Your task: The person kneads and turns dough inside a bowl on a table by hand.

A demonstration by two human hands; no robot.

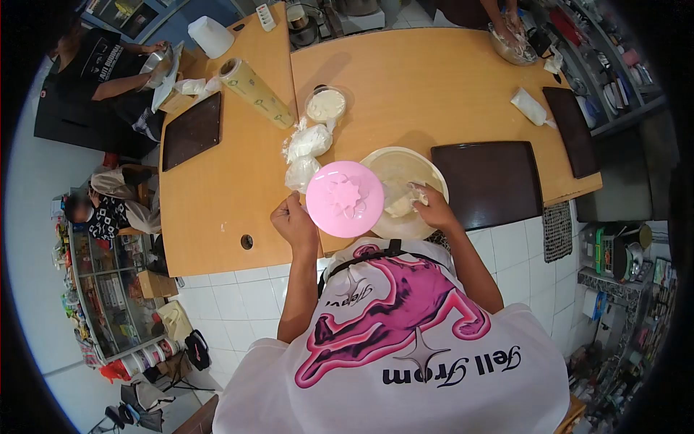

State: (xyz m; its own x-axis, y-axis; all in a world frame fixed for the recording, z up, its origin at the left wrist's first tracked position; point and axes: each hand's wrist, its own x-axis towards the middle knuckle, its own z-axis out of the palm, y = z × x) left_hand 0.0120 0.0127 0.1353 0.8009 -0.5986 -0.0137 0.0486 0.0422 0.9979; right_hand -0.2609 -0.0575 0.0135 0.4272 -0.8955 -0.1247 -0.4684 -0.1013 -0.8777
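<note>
My left hand (294, 219) is closed in a fist at the left edge of a round pink lidded container (327, 215), held over the rim of a large cream mixing bowl (439, 172). A flower-shaped raised part marks the pink top; the container's lower part is hidden. Inside the bowl, the fingers of my right hand (434, 207) curl around pale, sticky dough (398, 205), some of it clinging to the fingertips. Left of the bowl lie two plastic bags of white powder, one farther off (309, 142) and one nearer (301, 173). Beyond them stands a tub of white powder (326, 105).
Dark trays lie right of the bowl (488, 184), at the far right (571, 132) and at left (192, 131). A cling-film roll (256, 94) lies on the wooden table (217, 206). Two people handle bowls at top left (155, 66) and top right (515, 49). Another person sits at left.
</note>
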